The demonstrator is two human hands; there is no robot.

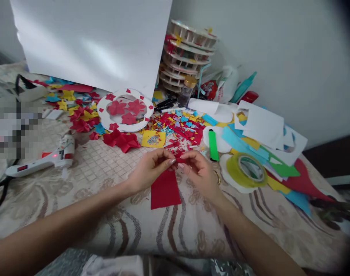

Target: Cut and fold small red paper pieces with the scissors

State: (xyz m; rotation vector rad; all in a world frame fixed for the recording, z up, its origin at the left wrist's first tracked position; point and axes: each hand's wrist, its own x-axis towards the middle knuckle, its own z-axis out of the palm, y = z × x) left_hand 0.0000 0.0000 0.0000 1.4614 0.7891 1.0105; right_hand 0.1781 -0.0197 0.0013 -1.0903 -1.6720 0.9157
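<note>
Between my two hands is a small folded piece of red paper (pixel 180 160), mostly covered by the fingers. My left hand (pixel 152 166) pinches its left side between thumb and fingertips. On the other side, the fingers of my right hand (pixel 200 170), which wears a gold ring, are closed on the same piece. Below them a flat red paper rectangle (pixel 166 191) lies on the patterned tablecloth (pixel 106 230). Just beyond the left hand is a yellow paper square (pixel 153 138) with a pile of tiny bits on it.
A glue gun (pixel 45 159) with a lit red light lies at left, its cord trailing. Behind stand a white paper ring (pixel 104 115) with red flowers, a white board (pixel 91 38) and a tiered round structure (pixel 189 53). Yellow tape (pixel 235 172), a green cutter (pixel 213 145) and paper sheets lie right.
</note>
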